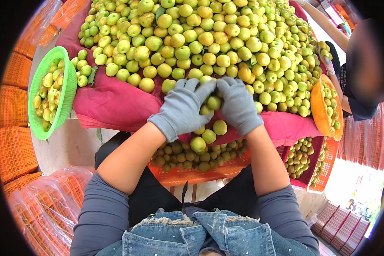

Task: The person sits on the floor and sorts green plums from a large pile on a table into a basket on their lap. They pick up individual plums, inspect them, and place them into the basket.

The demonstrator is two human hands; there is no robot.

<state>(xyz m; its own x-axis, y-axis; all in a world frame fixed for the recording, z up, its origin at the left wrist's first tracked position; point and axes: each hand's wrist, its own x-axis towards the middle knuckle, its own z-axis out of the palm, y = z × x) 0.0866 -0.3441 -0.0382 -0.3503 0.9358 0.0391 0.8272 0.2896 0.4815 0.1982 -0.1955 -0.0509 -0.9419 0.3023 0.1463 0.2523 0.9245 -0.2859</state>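
A large heap of green-yellow round fruit (182, 38) lies on a red cloth (115, 102). At its near edge, my left hand (182, 108) and my right hand (238, 104), both in grey gloves, cup several fruits (212, 103) between them. Some fruits (208, 136) lie or fall just below the hands, over the cloth's edge. Under them, an orange plastic crate (192, 177) in front of my lap holds many more fruits. My fingers are spread around the fruit, and the undersides of both hands are hidden.
At the left stands a green plastic basket (72, 92) of blemished fruit, at the right an orange basket (339, 129) of fruit. Below that are a red crate (315, 160) and other fruit crates. Stacked orange crates (16, 147) line the left. A co-worker's gloved hand (326, 60) holds fruits at the right.
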